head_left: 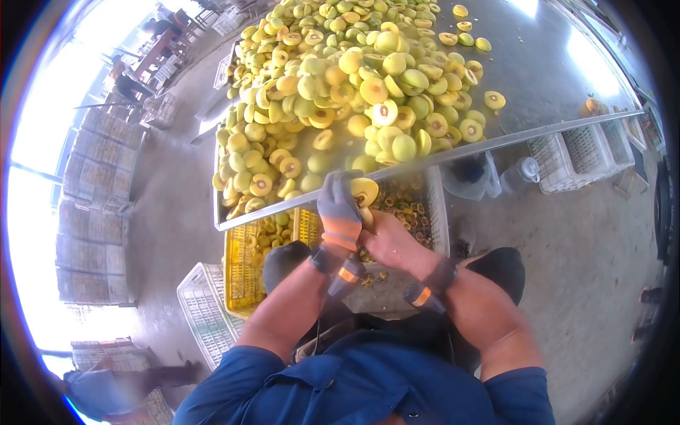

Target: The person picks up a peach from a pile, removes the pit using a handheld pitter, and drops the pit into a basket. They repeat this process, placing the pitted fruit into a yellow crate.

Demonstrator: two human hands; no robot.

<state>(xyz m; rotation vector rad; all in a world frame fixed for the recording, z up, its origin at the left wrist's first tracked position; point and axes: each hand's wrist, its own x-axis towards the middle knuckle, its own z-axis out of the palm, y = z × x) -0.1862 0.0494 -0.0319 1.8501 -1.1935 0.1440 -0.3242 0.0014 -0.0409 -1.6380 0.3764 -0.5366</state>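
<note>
My left hand (pixel 340 210), in a grey and orange glove, is closed on a halved yellow fruit (pixel 364 190), cut face up, at the metal table's near edge. Just below the fruit, my right hand (pixel 394 242) is bare and curled close against the glove. What its fingers grip is hidden. Beyond both hands lies a large heap of halved yellow-green fruit (pixel 312 88), many with brown pit hollows showing. Under my hands, a pale crate (pixel 438 212) holds brown pits or scraps (pixel 411 212). Left of it stands a yellow crate (pixel 237 265) with fruit pieces.
The table's raised metal rim (pixel 496 142) runs across in front of me. A white crate (pixel 205 301) sits at left; other white crates (pixel 574 159) and a clear plastic jug (pixel 524 172) are at right. Another person (pixel 106 389) is at lower left, near stacked crates (pixel 99 198).
</note>
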